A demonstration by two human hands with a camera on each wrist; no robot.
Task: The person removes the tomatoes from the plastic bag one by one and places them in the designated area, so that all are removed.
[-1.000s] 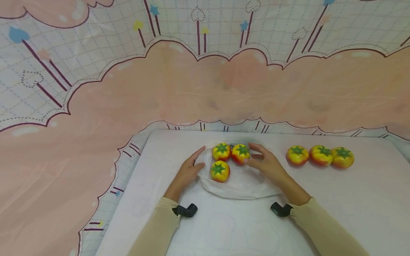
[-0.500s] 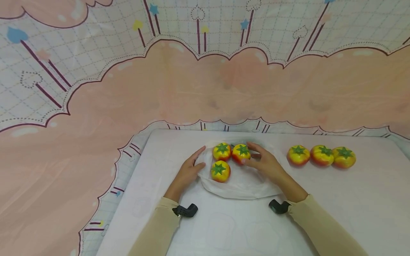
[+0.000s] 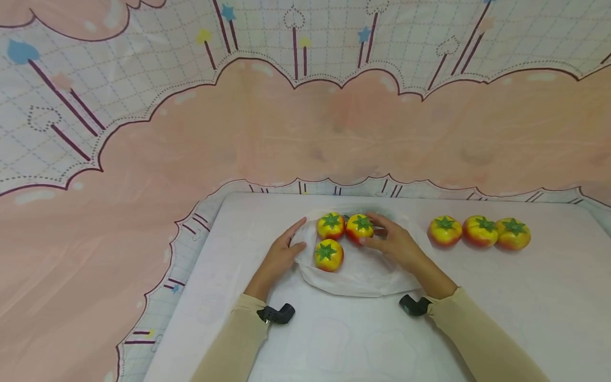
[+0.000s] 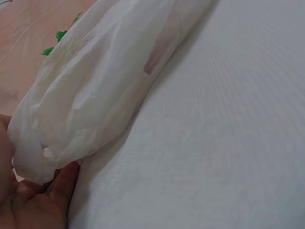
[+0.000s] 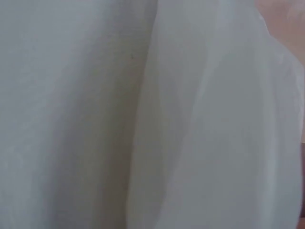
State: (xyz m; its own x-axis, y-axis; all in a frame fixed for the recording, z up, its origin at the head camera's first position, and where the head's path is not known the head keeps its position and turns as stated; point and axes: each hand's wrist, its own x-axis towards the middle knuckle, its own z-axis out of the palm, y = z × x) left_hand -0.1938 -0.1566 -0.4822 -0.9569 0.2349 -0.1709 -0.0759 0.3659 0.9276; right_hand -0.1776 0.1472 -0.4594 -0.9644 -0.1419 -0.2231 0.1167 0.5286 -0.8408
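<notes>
Three yellow-and-red toy tomatoes with green star-shaped tops lie on a thin white plastic bag (image 3: pixel 363 281) in the head view: a rear left tomato (image 3: pixel 330 227), a front tomato (image 3: pixel 328 255) and a rear right tomato (image 3: pixel 359 229). My right hand (image 3: pixel 398 245) grips the rear right one from its right side, thumb in front and fingers behind. At the bag's left edge, my left hand (image 3: pixel 281 254) holds the plastic between thumb and fingers. Folds of the bag (image 4: pixel 90 90) partly cover that hand's fingers in the left wrist view. Bag plastic fills much of the right wrist view.
To the right, three more toy tomatoes (image 3: pixel 479 232) stand in a row on the white table (image 3: pixel 539 307). Behind the table's far edge hangs a patterned pink and white cloth (image 3: pixel 305 132). A black wrist device (image 3: pixel 414 305) sits on each sleeve.
The right hand and forearm have shifted slightly to the left, against the rear right tomato. The left hand stays at the bag's edge, and the tomatoes hold their places.
</notes>
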